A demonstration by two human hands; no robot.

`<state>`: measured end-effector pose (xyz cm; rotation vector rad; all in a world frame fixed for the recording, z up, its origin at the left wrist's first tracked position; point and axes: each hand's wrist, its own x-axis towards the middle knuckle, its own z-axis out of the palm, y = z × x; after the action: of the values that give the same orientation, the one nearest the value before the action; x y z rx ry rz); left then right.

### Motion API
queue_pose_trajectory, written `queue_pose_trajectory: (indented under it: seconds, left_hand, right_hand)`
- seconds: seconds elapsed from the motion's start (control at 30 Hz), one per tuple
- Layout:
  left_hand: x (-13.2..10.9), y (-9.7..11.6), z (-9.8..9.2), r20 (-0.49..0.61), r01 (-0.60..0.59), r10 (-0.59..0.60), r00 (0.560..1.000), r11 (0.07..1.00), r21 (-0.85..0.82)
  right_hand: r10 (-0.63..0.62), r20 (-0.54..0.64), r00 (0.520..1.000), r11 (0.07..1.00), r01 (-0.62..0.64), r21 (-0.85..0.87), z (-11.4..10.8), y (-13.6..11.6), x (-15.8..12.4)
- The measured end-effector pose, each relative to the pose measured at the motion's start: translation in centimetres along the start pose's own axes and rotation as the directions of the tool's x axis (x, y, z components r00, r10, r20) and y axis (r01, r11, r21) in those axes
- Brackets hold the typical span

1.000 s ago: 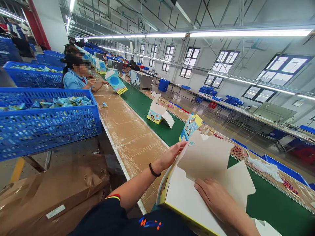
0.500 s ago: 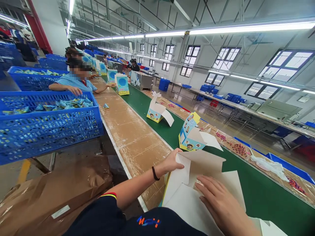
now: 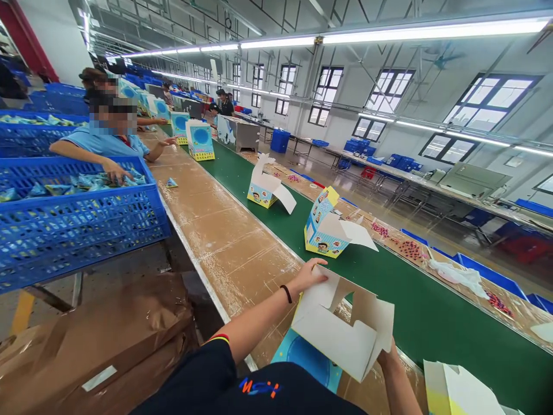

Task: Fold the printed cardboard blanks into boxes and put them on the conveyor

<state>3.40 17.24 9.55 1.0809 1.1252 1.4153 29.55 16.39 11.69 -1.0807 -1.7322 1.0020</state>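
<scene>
Worker in a navy shirt (image 3: 259,389) is standing at the near side of the green conveyor belt (image 3: 415,288). The open carton (image 3: 334,340), white inside, is hanging in the hands at the belt's near edge, tilted, a gap showing through its far end. Left hand (image 3: 311,275) is grasping the carton's upper corner, the end nearer the belt. Right hand (image 3: 387,353) is pressing up behind the opposite side; its fingers are hiding there, so I cannot tell how they are closing. A blue printed panel (image 3: 309,357) is showing under the carton.

On the belt, 2 flap-open cartons (image 3: 330,236) are standing apart; farther along, a blue-disc carton (image 3: 201,141) is sitting upright.

Near side of the belt: brown worktop (image 3: 224,242) is running alongside, 1 triangular packet (image 3: 171,183) lying on it. Beyond that worktop, a co-worker in light blue (image 3: 101,141) is dipping a hand (image 3: 114,171) into a blue crate (image 3: 78,219) of packets.

Far side of the belt: a white plastic bag (image 3: 458,278) is lying crumpled near small pinkish-red pieces (image 3: 410,249).
</scene>
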Motion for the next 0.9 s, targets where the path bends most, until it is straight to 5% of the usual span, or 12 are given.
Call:
queue_pose_trajectory:
  seconds: [0.23, 0.43, 0.6, 0.7, 0.9]
  left_hand:
    - [2.3, -2.0, -0.1, -0.025, 0.058, -0.058, 0.998, 0.998, -0.026]
    - [4.4, -2.4, 0.0, -0.051, 0.085, -0.085, 0.995, 0.996, 0.002]
    - [5.3, -2.5, -0.3, -0.022, 0.063, -0.063, 0.998, 0.998, -0.001]
    - [5.6, -2.4, -0.8, -0.015, 0.027, -0.026, 1.0, 1.0, 0.017]
    - [5.3, -1.8, -1.9, -0.046, -0.026, 0.035, 0.998, 0.985, 0.173]
  right_hand:
    - [0.292, 0.076, 0.953, 0.897, -0.301, 0.325, 0.7, 1.8, 0.9]
    - [0.329, -0.072, 0.942, 0.919, -0.302, 0.254, 0.5, 5.9, 5.2]
    - [0.138, -0.196, 0.971, 0.977, -0.166, -0.135, 2.4, 5.5, 7.1]
    - [0.1, -0.267, 0.959, 0.983, -0.137, -0.124, 3.4, 5.2, 7.2]
    - [0.061, -0.189, 0.98, 0.995, -0.074, -0.063, 3.6, 5.7, 6.7]
